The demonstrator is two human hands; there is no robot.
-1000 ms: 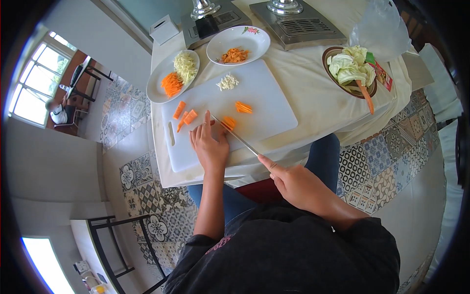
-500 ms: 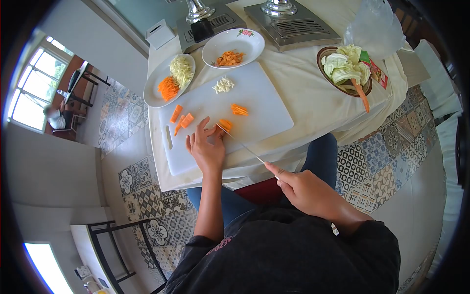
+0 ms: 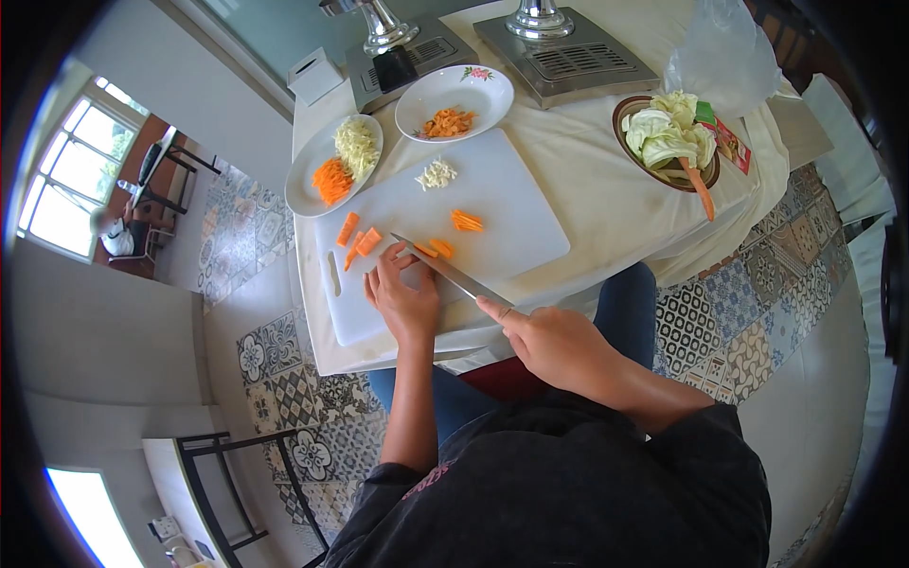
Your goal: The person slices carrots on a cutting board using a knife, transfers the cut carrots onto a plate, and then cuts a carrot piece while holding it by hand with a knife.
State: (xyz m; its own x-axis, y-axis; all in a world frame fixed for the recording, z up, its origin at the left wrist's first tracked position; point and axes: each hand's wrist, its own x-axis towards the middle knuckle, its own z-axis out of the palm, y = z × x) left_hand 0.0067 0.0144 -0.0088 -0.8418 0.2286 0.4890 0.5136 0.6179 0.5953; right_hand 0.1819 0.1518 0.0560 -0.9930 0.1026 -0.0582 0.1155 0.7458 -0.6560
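Observation:
My right hand [image 3: 554, 339] grips a kitchen knife [image 3: 454, 275], its index finger stretched along the spine. The blade points up and left across the white cutting board [image 3: 516, 213]. My left hand [image 3: 405, 298] is at the board's near edge with curled fingers; the fingertips meet near the blade's tip, and what they pinch is hidden. Just beyond the blade lie carrot slices [image 3: 441, 248]. Larger carrot pieces [image 3: 369, 241] lie left of the blade, a cluster of carrot sticks [image 3: 467, 221] farther up, and chopped white bits [image 3: 436, 174] near the board's far side.
An oval plate [image 3: 301, 194] holds shredded carrot and cabbage. Behind the board, a flowered plate [image 3: 488, 99] carries orange shavings. To the right is a brown-rimmed bowl [image 3: 620, 118] with cabbage leaves and a carrot. Metal dispenser bases [image 3: 597, 62] and a plastic bag [image 3: 724, 57] stand farther back.
The knife has turned so its flat side shows, and its tip has moved left. My left fingertips have drawn back left from the carrot, whose slices now lie apart.

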